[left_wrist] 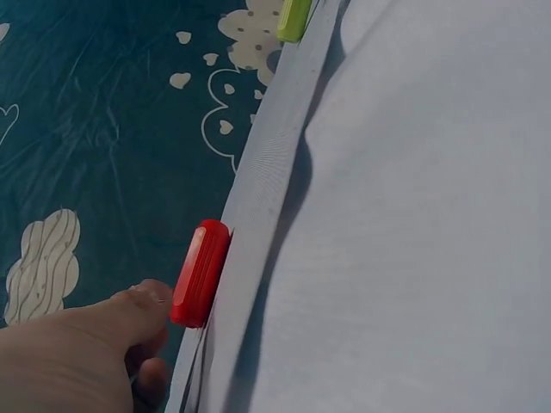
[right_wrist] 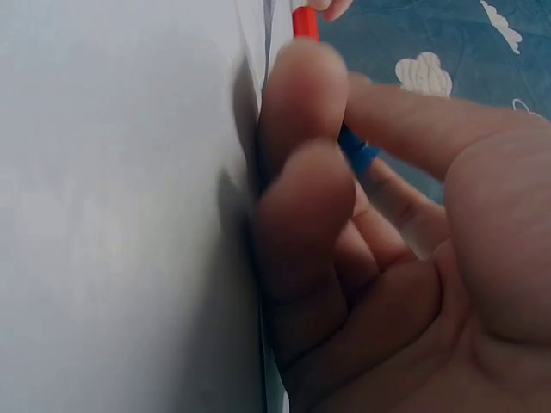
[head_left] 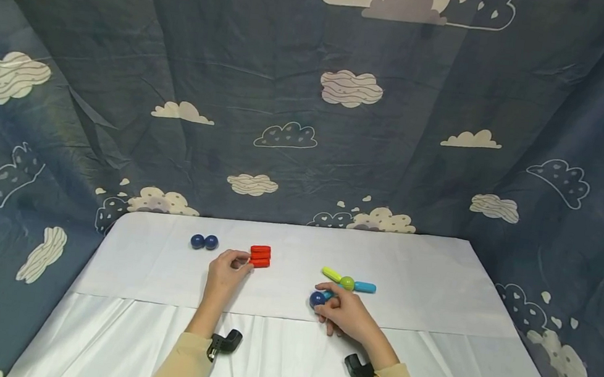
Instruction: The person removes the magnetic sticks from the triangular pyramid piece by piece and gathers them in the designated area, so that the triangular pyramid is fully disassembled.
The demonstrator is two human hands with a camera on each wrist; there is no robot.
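Observation:
My left hand (head_left: 227, 271) reaches to the near ends of several red sticks (head_left: 260, 256) laid side by side. In the left wrist view its fingertip lies right against the end of one red stick (left_wrist: 201, 274); whether it pinches that stick I cannot tell. My right hand (head_left: 346, 313) pinches a dark blue ball (head_left: 317, 300) between thumb and index finger, with a light blue stick (head_left: 328, 294) beside the ball, partly under the fingers. Just beyond sits a green ball (head_left: 347, 282) with a lime stick (head_left: 332, 274) and a light blue stick (head_left: 365, 287) at its sides.
Two dark blue balls (head_left: 204, 241) stand together at the back left of the white-covered table (head_left: 426, 277). A dark blue cloth with cloud prints (head_left: 292, 75) hangs behind and at both sides. Each wrist wears a black camera (head_left: 229, 340).

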